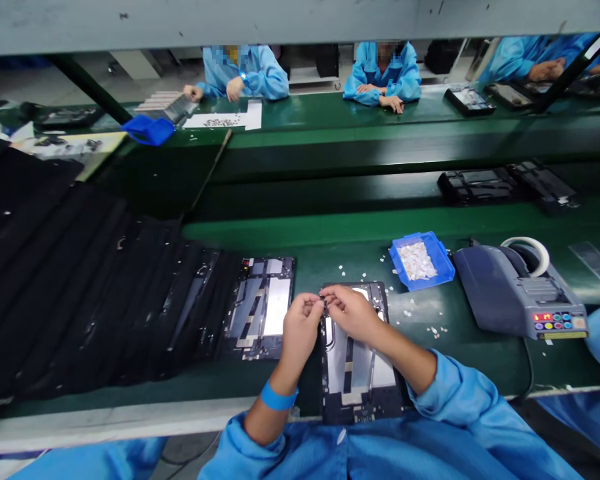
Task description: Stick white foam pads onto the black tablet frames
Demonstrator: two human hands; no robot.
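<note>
My left hand [299, 328] and my right hand [351, 311] meet above the top edge of an opened tablet chassis [360, 373] lying on the green bench [455, 360] in front of me. Their fingertips pinch a tiny part between them at about the chassis's upper left corner; the part is too small to make out. A second opened chassis [263, 307] lies just left of my left hand, the last of a long overlapping row of dark chassis [90, 293] running off to the left.
A small blue tray [421, 260] of white bits sits right of my hands, with loose white scraps [420, 313] scattered around. A grey tape dispenser [517, 290] stands further right. Dark trays [505, 185] ride the conveyor. Several people in blue coats sit opposite.
</note>
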